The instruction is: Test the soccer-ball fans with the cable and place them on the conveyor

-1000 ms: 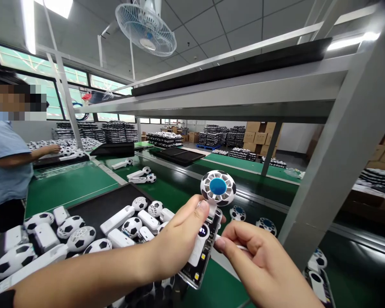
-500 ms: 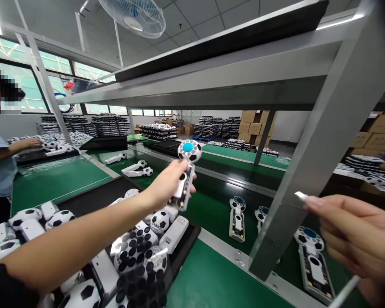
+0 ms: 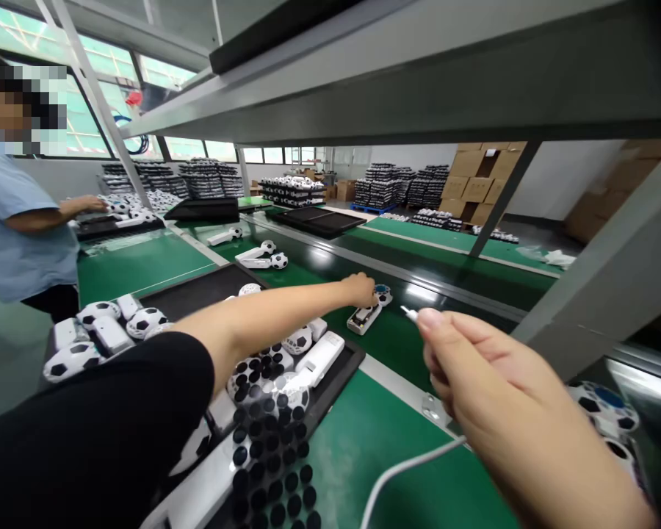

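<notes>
My left hand (image 3: 358, 289) reaches over the green belt, fingers curled on a soccer-ball-headed handheld device (image 3: 364, 319). That device is open-faced, showing its inner parts, and rests on or just above the belt; the fingertips are partly hidden. In the foreground my right hand (image 3: 474, 375) pinches a white cable plug (image 3: 410, 314) between thumb and fingers, its thin metal tip pointing left. The white cable (image 3: 407, 467) trails below that hand. Another open-faced device (image 3: 603, 404) shows partly behind my right wrist.
Under my left arm, a black tray (image 3: 341, 371) holds several white soccer-ball devices and a clear sheet of black dots (image 3: 275, 470). More devices (image 3: 261, 257) lie farther along the belt. A metal post (image 3: 595, 286) and overhead shelf (image 3: 363, 110) frame the right. A co-worker (image 3: 27, 220) stands left.
My left hand has lowered from holding a device up to the belt, where it is at a device. My right hand with the plug has come left toward it. The view has shifted.
</notes>
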Tool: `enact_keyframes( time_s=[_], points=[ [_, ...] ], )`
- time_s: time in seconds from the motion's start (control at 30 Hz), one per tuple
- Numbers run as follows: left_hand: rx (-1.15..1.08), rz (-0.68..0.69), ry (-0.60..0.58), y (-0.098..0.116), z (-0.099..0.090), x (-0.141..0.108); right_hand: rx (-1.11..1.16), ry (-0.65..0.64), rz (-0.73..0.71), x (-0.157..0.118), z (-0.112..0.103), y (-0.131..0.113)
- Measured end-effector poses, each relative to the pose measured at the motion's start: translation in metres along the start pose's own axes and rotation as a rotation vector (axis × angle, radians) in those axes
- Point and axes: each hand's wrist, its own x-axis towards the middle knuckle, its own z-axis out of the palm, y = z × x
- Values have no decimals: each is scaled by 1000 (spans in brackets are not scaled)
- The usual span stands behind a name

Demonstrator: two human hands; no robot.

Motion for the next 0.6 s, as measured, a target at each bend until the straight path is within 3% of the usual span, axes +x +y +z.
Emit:
enact_keyframes(
  time_s=[0.1,0.23,0.3,0.37,0.47,0.6],
  points=[
    [185,74,64,2,-32,-43,140,-258,44,7,29,10],
    [611,223,85,-14,-71,-149,126,-617,71,17,66,43],
    [746,270,95,-28,-75,-203,42,-686,60,19,77,58],
    [756,304,92,-45,-70,-241,-32,-693,20,21,82,68],
    [742,344,50,-72,-54,-261,-211,-735,-118,25,84,74],
    [764,334,17,-96,-46,-247,-506,-736,-337,26,87,82]
  ],
)
